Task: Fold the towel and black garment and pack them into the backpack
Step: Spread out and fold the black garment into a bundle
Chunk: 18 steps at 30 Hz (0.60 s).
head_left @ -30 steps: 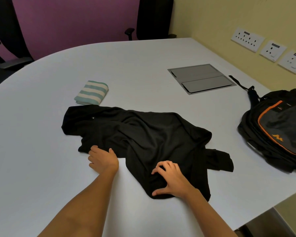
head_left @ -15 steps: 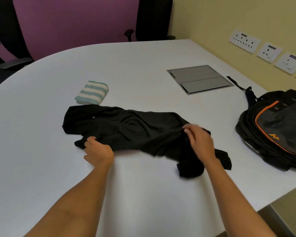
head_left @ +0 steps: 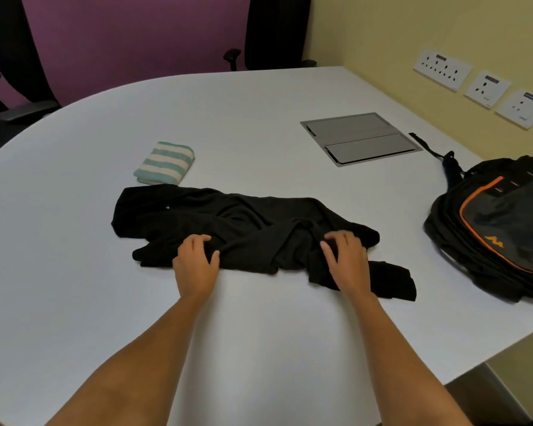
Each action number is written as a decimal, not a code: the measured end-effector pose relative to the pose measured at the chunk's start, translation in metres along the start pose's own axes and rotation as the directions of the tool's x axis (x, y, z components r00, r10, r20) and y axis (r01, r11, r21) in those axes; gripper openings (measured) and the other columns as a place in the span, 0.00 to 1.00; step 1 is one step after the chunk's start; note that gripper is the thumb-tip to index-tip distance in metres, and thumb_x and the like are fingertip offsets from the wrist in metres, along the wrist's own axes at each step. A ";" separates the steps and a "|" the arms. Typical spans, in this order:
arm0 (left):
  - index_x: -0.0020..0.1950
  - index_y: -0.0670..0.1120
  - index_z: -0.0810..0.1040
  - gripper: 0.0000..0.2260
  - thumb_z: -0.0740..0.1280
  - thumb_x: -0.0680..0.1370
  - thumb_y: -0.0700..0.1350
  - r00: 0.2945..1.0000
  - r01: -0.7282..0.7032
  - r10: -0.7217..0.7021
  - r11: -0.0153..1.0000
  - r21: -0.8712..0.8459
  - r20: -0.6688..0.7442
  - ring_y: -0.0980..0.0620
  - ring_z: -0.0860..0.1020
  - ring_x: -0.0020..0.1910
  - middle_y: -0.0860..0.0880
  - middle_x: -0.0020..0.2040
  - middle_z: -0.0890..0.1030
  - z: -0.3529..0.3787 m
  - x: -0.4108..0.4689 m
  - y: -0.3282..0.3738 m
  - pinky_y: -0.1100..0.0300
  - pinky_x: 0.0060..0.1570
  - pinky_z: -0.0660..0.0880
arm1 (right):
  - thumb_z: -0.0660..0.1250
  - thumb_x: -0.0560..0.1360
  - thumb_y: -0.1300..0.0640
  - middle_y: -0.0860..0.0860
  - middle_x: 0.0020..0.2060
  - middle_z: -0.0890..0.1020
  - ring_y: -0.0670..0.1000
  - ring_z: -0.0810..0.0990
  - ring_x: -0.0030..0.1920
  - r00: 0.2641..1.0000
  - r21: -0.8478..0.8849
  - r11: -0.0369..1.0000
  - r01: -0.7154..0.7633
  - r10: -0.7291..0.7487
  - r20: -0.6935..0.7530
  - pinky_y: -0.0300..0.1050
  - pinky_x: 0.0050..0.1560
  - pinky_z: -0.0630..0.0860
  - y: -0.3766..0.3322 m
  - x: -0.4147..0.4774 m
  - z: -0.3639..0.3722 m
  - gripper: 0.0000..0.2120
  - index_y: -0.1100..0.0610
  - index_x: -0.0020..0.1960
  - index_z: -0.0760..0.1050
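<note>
The black garment (head_left: pixel 243 229) is spread in a rumpled band across the middle of the frame, on the white tabletop (head_left: pixel 259 348). Its near edge is held by both hands. The left hand (head_left: pixel 196 261) is set on the garment's lower left part, its fingers (head_left: pixel 197 239) curled into a fold of the cloth and the thumb spread to the right. The right hand (head_left: pixel 350 261) is placed right of centre, its fingers (head_left: pixel 343 238) bent and dug into bunched cloth; a loose flap lies at the lower right of that wrist. The folded striped towel (head_left: pixel 165 162) is seen just above the garment's upper left corner; whether they touch cannot be told. The backpack (head_left: pixel 499 229) is laid at the right edge of the frame, apart from the garment. A grey flap panel (head_left: pixel 359 138) is set into the tabletop at the upper right.
</note>
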<state>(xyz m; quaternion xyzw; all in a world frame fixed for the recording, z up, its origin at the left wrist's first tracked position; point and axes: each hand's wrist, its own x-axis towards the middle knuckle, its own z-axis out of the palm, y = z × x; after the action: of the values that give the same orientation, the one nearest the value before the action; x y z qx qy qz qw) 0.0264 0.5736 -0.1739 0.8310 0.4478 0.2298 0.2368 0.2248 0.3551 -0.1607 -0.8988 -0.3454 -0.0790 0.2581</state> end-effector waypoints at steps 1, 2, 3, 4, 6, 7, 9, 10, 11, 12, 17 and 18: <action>0.62 0.47 0.73 0.16 0.68 0.75 0.48 0.996 -0.081 0.080 0.996 0.048 0.025 0.48 0.72 0.63 0.48 0.61 0.74 0.003 -0.002 0.002 0.52 0.62 0.66 | 0.56 0.77 0.42 0.49 0.51 0.76 0.51 0.74 0.50 1.000 0.004 1.000 -0.005 0.005 0.000 0.42 0.50 0.67 0.009 -0.015 0.001 0.17 0.54 0.53 0.73; 0.62 0.48 0.73 0.16 0.68 0.75 0.50 0.987 -0.152 0.146 0.984 0.091 0.064 0.49 0.71 0.63 0.50 0.61 0.75 0.007 -0.004 0.005 0.53 0.63 0.64 | 0.56 0.76 0.39 0.48 0.50 0.75 0.50 0.73 0.49 1.000 0.008 1.000 -0.010 0.010 0.007 0.41 0.50 0.65 0.017 -0.028 0.003 0.19 0.54 0.52 0.71; 0.63 0.49 0.73 0.18 0.67 0.75 0.53 0.975 -0.209 0.197 0.970 0.124 0.108 0.51 0.71 0.64 0.51 0.61 0.75 0.011 -0.004 0.009 0.54 0.64 0.63 | 0.56 0.74 0.36 0.49 0.50 0.73 0.50 0.72 0.49 1.000 0.004 1.000 -0.012 0.012 0.018 0.40 0.50 0.64 0.023 -0.040 0.004 0.21 0.54 0.51 0.70; 0.64 0.50 0.72 0.19 0.67 0.75 0.55 0.962 -0.249 0.226 0.957 0.149 0.152 0.51 0.71 0.64 0.52 0.62 0.75 0.015 -0.004 0.013 0.54 0.65 0.61 | 0.56 0.73 0.34 0.49 0.50 0.72 0.49 0.70 0.50 1.000 -0.002 1.000 -0.007 0.007 0.024 0.39 0.51 0.63 0.029 -0.051 0.006 0.23 0.54 0.50 0.69; 0.68 0.51 0.69 0.23 0.66 0.75 0.57 0.947 -0.274 0.229 0.941 0.199 0.224 0.52 0.70 0.66 0.52 0.64 0.74 0.021 -0.001 0.020 0.55 0.67 0.59 | 0.59 0.70 0.33 0.51 0.53 0.71 0.49 0.68 0.54 0.999 -0.006 1.000 -0.012 0.012 0.037 0.39 0.54 0.63 0.039 -0.068 0.010 0.25 0.54 0.51 0.68; 0.69 0.51 0.67 0.24 0.65 0.76 0.57 0.945 -0.269 0.210 0.935 0.229 0.251 0.52 0.69 0.66 0.52 0.66 0.73 0.023 0.001 0.023 0.55 0.67 0.59 | 0.61 0.70 0.33 0.52 0.54 0.71 0.49 0.68 0.56 0.998 -0.005 1.000 -0.030 0.030 0.049 0.40 0.57 0.65 0.043 -0.074 0.011 0.25 0.54 0.52 0.68; 0.72 0.50 0.64 0.26 0.65 0.76 0.55 0.943 -0.245 0.157 0.924 0.293 0.293 0.51 0.69 0.67 0.51 0.67 0.71 0.026 0.005 0.027 0.55 0.67 0.59 | 0.65 0.70 0.38 0.55 0.58 0.69 0.52 0.67 0.60 0.997 -0.020 0.998 -0.067 0.068 0.045 0.45 0.60 0.68 0.050 -0.082 0.014 0.25 0.57 0.56 0.68; 0.72 0.50 0.63 0.25 0.64 0.77 0.54 0.944 -0.234 0.136 0.918 0.321 0.300 0.50 0.69 0.66 0.50 0.67 0.72 0.027 0.007 0.027 0.55 0.66 0.60 | 0.68 0.71 0.42 0.58 0.60 0.69 0.55 0.67 0.61 0.994 -0.028 0.994 -0.102 0.102 0.025 0.48 0.62 0.69 0.053 -0.083 0.015 0.25 0.58 0.58 0.68; 0.72 0.50 0.64 0.23 0.64 0.78 0.52 0.947 -0.228 0.127 0.913 0.339 0.296 0.50 0.70 0.65 0.50 0.65 0.73 0.027 0.008 0.028 0.55 0.65 0.61 | 0.71 0.71 0.49 0.60 0.62 0.68 0.57 0.67 0.62 0.987 -0.028 0.986 -0.163 0.163 0.004 0.51 0.63 0.71 0.055 -0.082 0.015 0.24 0.60 0.60 0.68; 0.71 0.49 0.66 0.21 0.63 0.79 0.50 0.950 -0.229 0.132 0.912 0.342 0.284 0.49 0.71 0.63 0.49 0.63 0.75 0.026 0.009 0.028 0.56 0.63 0.61 | 0.72 0.71 0.56 0.61 0.64 0.66 0.59 0.67 0.63 0.970 -0.009 0.970 -0.244 0.244 -0.011 0.54 0.63 0.71 0.055 -0.080 0.013 0.24 0.62 0.62 0.68; 0.62 0.47 0.76 0.12 0.59 0.81 0.45 0.976 -0.187 0.149 0.947 0.262 0.157 0.49 0.74 0.55 0.48 0.56 0.78 0.022 0.015 0.032 0.56 0.58 0.62 | 0.57 0.75 0.70 0.60 0.62 0.68 0.60 0.74 0.55 0.844 0.096 0.839 -0.536 0.535 0.036 0.51 0.54 0.74 0.046 -0.053 -0.010 0.20 0.61 0.66 0.65; 0.62 0.47 0.76 0.12 0.59 0.81 0.45 0.982 -0.166 0.138 0.954 0.248 0.126 0.49 0.75 0.55 0.48 0.56 0.78 0.020 0.016 0.034 0.56 0.59 0.63 | 0.58 0.74 0.71 0.62 0.58 0.71 0.61 0.76 0.52 0.830 0.062 0.827 -0.558 0.556 0.045 0.53 0.50 0.75 0.044 -0.046 -0.015 0.18 0.62 0.63 0.65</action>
<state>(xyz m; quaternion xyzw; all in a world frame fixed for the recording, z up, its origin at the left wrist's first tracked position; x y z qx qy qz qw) 0.0684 0.5672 -0.1663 0.8978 0.3953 0.1420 0.1321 0.2194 0.2932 -0.1809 -0.9513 -0.0742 0.0235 0.2981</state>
